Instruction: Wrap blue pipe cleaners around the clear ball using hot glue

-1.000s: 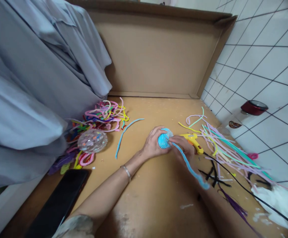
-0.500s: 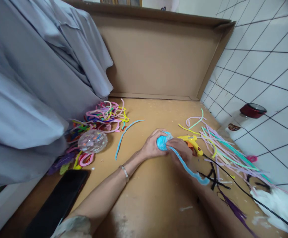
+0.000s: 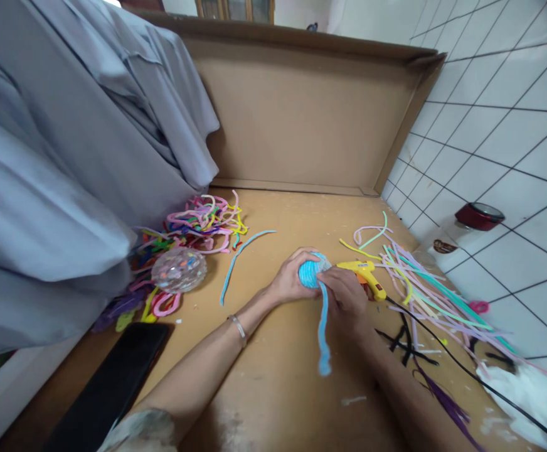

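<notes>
My left hand point(image 3: 292, 276) is wrapped round the left side of a ball point(image 3: 309, 274) covered with rows of blue pipe cleaner. Part of the ball's upper right looks pale and uncovered. My right hand point(image 3: 346, 292) pinches a blue pipe cleaner point(image 3: 323, 333) against the ball's right side, and its loose end hangs down toward me. A yellow hot glue gun point(image 3: 365, 273) lies just beyond my right hand, partly hidden by it. Another blue pipe cleaner point(image 3: 236, 260) lies curved on the table to the left.
Tangled coloured pipe cleaners point(image 3: 202, 220) and a clear ball with coloured specks point(image 3: 179, 270) lie left, near a black phone point(image 3: 113, 383). Right are straight pipe cleaners point(image 3: 443, 295), a glue gun cord point(image 3: 443, 345), white tissue point(image 3: 527, 389) and a red-lidded jar point(image 3: 480, 216). A cardboard panel point(image 3: 297, 113) stands behind.
The loose end of the blue pipe cleaner has swung from the right, across my right forearm, to hanging down over the table. Both hands stay at the ball.
</notes>
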Motion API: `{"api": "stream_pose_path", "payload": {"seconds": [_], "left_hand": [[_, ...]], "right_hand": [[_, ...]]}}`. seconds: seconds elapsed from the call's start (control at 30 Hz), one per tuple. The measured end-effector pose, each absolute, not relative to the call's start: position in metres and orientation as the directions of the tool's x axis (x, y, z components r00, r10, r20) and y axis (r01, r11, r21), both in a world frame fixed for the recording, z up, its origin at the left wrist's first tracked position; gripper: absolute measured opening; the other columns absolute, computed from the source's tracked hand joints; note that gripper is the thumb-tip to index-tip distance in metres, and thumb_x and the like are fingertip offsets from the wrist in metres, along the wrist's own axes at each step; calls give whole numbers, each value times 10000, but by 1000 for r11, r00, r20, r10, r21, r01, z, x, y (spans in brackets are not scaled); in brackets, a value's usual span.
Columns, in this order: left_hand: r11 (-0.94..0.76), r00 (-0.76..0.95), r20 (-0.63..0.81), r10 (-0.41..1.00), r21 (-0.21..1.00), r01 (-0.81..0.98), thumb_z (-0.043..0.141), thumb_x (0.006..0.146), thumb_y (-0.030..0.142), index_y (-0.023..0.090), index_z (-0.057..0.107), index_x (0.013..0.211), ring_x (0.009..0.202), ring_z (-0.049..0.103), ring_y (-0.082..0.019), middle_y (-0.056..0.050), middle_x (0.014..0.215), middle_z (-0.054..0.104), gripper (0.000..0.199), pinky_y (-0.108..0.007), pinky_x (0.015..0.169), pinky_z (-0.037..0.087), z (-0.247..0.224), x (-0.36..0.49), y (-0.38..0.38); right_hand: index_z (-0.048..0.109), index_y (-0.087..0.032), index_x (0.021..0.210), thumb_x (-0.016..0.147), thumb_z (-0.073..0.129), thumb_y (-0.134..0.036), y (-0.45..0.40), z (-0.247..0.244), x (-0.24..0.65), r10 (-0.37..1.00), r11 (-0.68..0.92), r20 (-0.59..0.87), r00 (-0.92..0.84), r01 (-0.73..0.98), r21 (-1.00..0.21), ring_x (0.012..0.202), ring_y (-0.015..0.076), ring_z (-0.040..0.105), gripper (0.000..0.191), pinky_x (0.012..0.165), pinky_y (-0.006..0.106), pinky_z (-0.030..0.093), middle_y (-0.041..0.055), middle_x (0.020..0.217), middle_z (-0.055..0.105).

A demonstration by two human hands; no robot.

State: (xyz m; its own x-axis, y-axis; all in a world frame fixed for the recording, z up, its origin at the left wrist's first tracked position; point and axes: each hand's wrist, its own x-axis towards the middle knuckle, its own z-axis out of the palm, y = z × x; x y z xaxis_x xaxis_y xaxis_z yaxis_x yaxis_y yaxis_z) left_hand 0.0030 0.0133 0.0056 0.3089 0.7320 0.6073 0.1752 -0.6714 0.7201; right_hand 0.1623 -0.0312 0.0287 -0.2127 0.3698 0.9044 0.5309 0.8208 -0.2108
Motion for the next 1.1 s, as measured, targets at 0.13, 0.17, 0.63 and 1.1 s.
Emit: {"api": "stream_pose_path", "payload": {"seconds": [0.13, 0.17, 0.63, 1.1], "left_hand": [[-659, 345, 579, 739, 728, 191, 807, 535, 184, 218, 594, 1076, 1135, 593, -265, -104, 1224, 595, 582, -421, 981, 472, 9, 4, 11], [-662, 350, 579, 736, 725, 192, 804, 544, 191, 217, 596, 1077, 1131, 594, -263, -102, 1218, 598, 573, -420, 980, 473, 9, 4, 11], [-672, 381, 571, 727, 705, 225, 847, 497, 273, 221, 587, 1063, 1144, 571, -269, -87, 1215, 589, 625, -438, 1001, 467, 9, 6, 14], [-673, 380, 569, 729, 695, 251, 852, 505, 314, 207, 591, 995, 1106, 591, -278, -85, 1154, 630, 566, -446, 991, 462, 19, 6, 12]], "right_hand": [[659, -222, 1020, 881, 545, -155, -26, 28, 164, 441, 744, 857, -266, 642, -183, 862, 196, 641, 193, 768, 361, 525, 61, 891, 698], [660, -219, 1017, 887, 536, -157, -24, 29, 165, 458, 738, 845, -275, 648, -189, 858, 192, 637, 190, 758, 351, 525, 63, 897, 696], [696, -220, 922, 886, 488, -166, -8, 55, 172, 566, 783, 710, -420, 543, -304, 818, 149, 626, 218, 676, 246, 504, 47, 899, 673], [642, -212, 741, 833, 608, -169, -15, 120, 147, 556, 781, 827, -83, 392, -486, 704, 133, 610, 107, 607, 258, 514, 6, 749, 638]]}}
